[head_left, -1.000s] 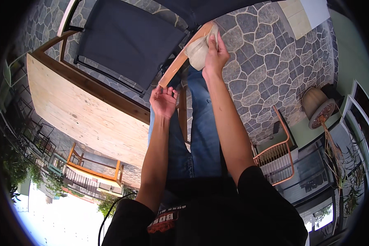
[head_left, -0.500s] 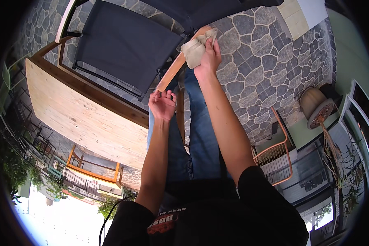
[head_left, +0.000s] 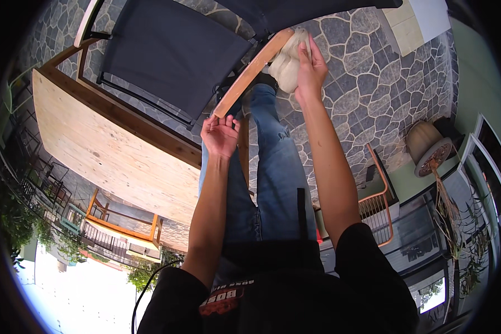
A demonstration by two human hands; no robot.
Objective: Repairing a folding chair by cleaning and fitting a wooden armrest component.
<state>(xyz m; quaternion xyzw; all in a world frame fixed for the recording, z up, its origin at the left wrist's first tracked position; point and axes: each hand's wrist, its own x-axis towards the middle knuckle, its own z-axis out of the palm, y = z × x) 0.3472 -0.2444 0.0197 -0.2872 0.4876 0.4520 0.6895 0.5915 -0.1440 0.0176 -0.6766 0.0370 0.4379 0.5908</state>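
Observation:
A wooden armrest (head_left: 250,74) of a dark fabric chair (head_left: 164,61) runs diagonally in front of me. My left hand (head_left: 220,134) is palm up at its near end, fingertips curled against the wood, supporting it. My right hand (head_left: 310,71) grips a crumpled beige cloth (head_left: 286,75) beside the far end of the armrest, just to its right. The cloth hides part of what lies behind it.
A pale plywood tabletop (head_left: 111,145) with a darker frame lies at the left. My jeans-clad legs (head_left: 275,167) are below the armrest on a stone-patterned floor (head_left: 356,94). A potted plant (head_left: 426,146) and a copper-coloured wire-backed seat (head_left: 376,203) stand at the right.
My right hand, with the cloth, has moved right and up, uncovering more of the armrest. My left hand has stayed at the near end, shifting only slightly.

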